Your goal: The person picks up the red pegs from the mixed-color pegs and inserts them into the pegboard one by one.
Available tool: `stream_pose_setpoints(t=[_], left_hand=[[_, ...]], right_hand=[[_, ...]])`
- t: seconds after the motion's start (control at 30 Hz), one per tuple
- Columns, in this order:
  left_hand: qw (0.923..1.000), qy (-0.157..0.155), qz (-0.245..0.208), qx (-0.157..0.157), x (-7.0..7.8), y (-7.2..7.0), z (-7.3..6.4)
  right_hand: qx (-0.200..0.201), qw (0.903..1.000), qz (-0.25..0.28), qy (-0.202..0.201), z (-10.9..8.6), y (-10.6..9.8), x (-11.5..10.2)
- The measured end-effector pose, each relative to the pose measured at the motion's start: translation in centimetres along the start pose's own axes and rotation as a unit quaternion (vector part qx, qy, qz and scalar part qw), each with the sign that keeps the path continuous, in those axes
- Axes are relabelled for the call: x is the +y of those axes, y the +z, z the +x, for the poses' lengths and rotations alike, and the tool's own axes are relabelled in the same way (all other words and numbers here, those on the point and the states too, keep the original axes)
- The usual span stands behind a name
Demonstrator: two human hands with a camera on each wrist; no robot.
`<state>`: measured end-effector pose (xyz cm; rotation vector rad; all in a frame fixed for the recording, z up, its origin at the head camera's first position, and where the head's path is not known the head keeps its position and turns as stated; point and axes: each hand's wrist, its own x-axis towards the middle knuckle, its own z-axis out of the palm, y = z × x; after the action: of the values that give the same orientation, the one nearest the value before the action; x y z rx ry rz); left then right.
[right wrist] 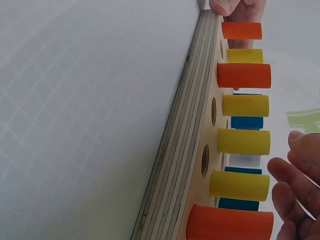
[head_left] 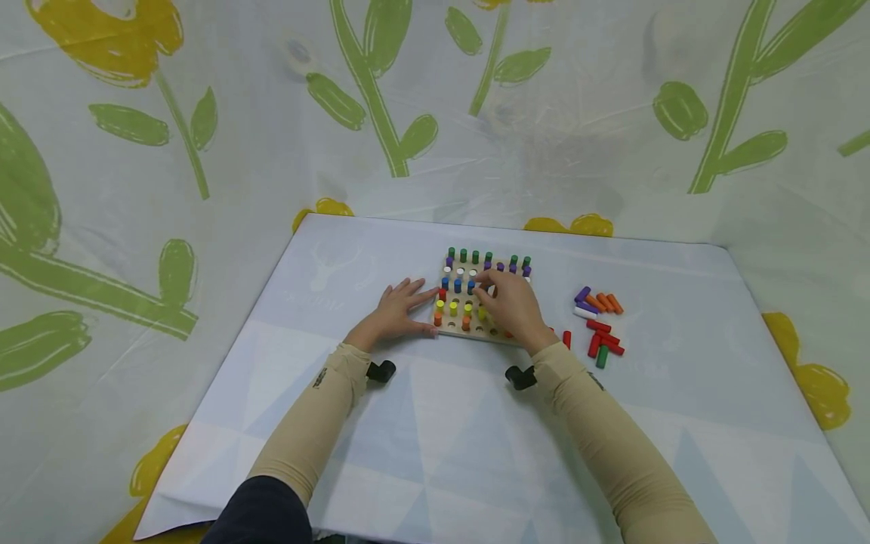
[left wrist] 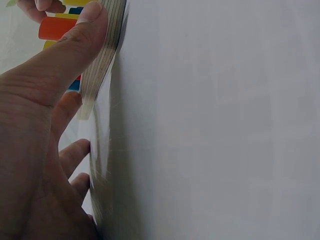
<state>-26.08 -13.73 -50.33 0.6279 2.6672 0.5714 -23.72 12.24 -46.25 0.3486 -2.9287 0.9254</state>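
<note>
A wooden pegboard point(head_left: 485, 332) stands upright-pegged in rows of green, purple, white, blue, red, yellow and orange. My left hand point(head_left: 394, 313) lies at its left side with fingers spread, the thumb point(left wrist: 87, 37) against the board's edge. Over the board's middle, my right hand point(head_left: 513, 302) has its thumb and forefinger close by a blue peg point(head_left: 471, 287). In the right wrist view its loosely bent fingers point(right wrist: 295, 185) hover just above the peg tops, with no peg showing between them. An orange peg point(right wrist: 232, 222) and several yellow pegs point(right wrist: 245, 141) stand nearest that camera, beside bare holes.
Loose pegs lie right of the board: purple pegs point(head_left: 582, 294), orange pegs point(head_left: 603, 303), a white peg point(head_left: 584, 313), red pegs point(head_left: 599, 326) and a green peg point(head_left: 602, 357). One red peg point(head_left: 567, 339) lies nearer my right wrist. A patterned cloth point(head_left: 442, 453) covers the table.
</note>
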Motion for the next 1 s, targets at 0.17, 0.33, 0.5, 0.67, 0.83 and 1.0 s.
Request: stream_pose_setpoints(t=[0.17,0.33,0.5,0.67,0.83,1.0], left_hand=[[1.0000,0.001,-0.001,0.000,-0.1,0.0,0.0],[1.0000,0.000,-0.002,0.002,-0.2,0.0,-0.1],[1.0000,-0.001,-0.005,0.005,-0.1,-0.1,-0.2],[1.0000,-0.002,-0.004,0.004,-0.2,0.0,-0.1],[1.0000,-0.001,-0.006,0.004,-0.1,-0.1,-0.1],[1.0000,0.001,-0.007,0.001,0.0,0.0,-0.1]], right_hand=[[0.006,1.0000,-0.002,0.000,-0.1,-0.2,-0.1],[0.009,1.0000,0.000,0.003,-0.2,-0.4,0.1],[0.011,0.9999,0.003,0.001,-0.1,-0.4,0.5],[0.007,0.9999,0.002,0.010,-0.2,-0.5,0.9],[0.010,0.9998,0.001,0.017,-0.4,-0.7,1.0],[0.013,0.9998,0.001,0.011,-0.6,-0.7,1.3]])
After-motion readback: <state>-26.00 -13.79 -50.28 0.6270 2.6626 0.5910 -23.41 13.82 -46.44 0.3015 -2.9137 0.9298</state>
